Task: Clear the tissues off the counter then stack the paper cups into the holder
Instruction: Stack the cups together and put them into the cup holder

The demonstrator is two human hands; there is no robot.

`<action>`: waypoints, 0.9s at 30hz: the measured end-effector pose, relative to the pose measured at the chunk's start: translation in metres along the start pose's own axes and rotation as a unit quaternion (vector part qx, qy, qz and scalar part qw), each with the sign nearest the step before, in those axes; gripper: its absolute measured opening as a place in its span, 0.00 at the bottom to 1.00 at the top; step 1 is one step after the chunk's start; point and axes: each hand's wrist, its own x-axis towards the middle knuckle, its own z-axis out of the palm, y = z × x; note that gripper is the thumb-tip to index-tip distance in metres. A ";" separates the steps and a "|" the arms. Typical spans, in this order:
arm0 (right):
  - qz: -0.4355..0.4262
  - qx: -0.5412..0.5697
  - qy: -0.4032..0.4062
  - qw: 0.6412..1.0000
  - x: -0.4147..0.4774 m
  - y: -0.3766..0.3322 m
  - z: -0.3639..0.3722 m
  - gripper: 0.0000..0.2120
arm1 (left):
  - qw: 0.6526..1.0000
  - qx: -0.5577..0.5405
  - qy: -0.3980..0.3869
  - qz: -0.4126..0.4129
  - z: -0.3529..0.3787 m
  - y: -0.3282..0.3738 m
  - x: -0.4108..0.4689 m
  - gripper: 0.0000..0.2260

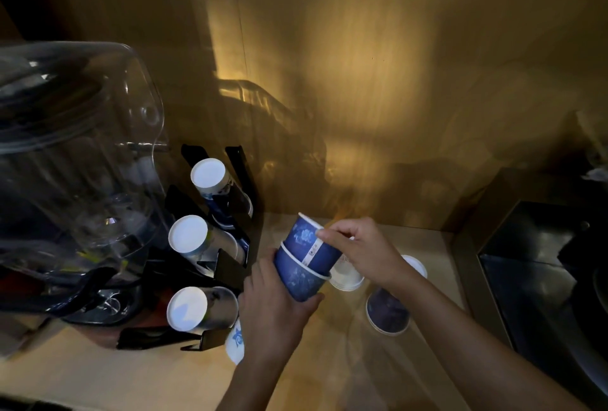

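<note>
Here, nested blue cups [304, 265] between both hands' fingers [330, 235].

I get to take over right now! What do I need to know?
Left hand grips the lower blue cup; right hand is pushing the upper blue cup onto it.
Holder by the water jug already has three rows of cups.
Loose on the counter: a white cup, a dark blue cup, another behind the right wrist.
No tissues visible.
Left: nest the rest, load the holder.
</note>
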 end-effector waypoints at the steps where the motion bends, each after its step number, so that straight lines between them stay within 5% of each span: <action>1: 0.000 0.011 0.009 1.000 0.001 -0.001 -0.001 0.10 | 1.000 0.013 0.002 0.001 0.000 -0.002 -0.002 0.41; 9: -0.008 0.036 0.004 0.999 -0.002 0.000 0.003 0.09 | 0.999 0.043 0.002 0.013 -0.001 -0.012 -0.004 0.39; 16: 0.003 -0.015 -0.097 0.995 -0.014 0.008 0.029 0.14 | 0.992 -0.111 -0.065 -0.016 -0.003 -0.016 -0.001 0.41; 21: -0.009 0.012 -0.079 0.997 -0.011 0.001 0.026 0.04 | 0.962 -0.237 -0.118 -0.064 -0.014 -0.013 0.003 0.34; 24: -0.095 -0.052 -0.040 0.993 -0.010 0.000 0.024 0.14 | 0.928 -0.335 -0.118 -0.112 -0.023 -0.014 0.008 0.35; 27: -0.153 -0.143 -0.103 0.972 -0.006 0.002 0.021 0.24 | 0.889 -0.416 -0.137 -0.131 -0.031 -0.017 0.019 0.31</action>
